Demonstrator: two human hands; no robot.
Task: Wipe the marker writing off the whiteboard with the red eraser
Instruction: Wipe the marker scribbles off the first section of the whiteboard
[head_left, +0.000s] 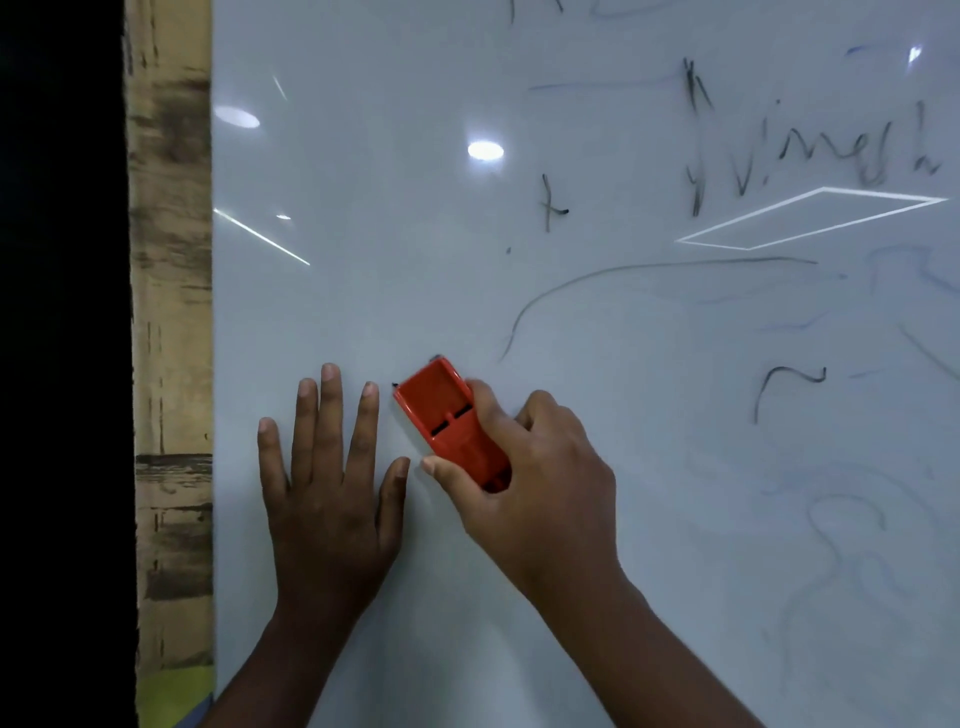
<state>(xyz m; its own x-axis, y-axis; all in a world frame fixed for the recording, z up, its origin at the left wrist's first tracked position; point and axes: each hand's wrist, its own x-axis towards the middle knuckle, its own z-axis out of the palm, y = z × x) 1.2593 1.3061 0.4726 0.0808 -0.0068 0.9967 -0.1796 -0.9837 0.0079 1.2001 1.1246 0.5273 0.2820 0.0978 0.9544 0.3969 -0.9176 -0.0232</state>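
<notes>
Right grip (524, 462) pinches red eraser (449, 421) by its sides, left (332, 467) flat on whiteboard (571, 312); I reckon it's light, stiff plastic, w/ marker writing (810, 156) remaining.

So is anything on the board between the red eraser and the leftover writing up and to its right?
Nothing visible. The right hand grips the red eraser; bare whiteboard lies between it and the writing. The left hand rests flat on the other side.

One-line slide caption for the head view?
Right hand holds red eraser on whiteboard; left hand flat beside it.
</notes>
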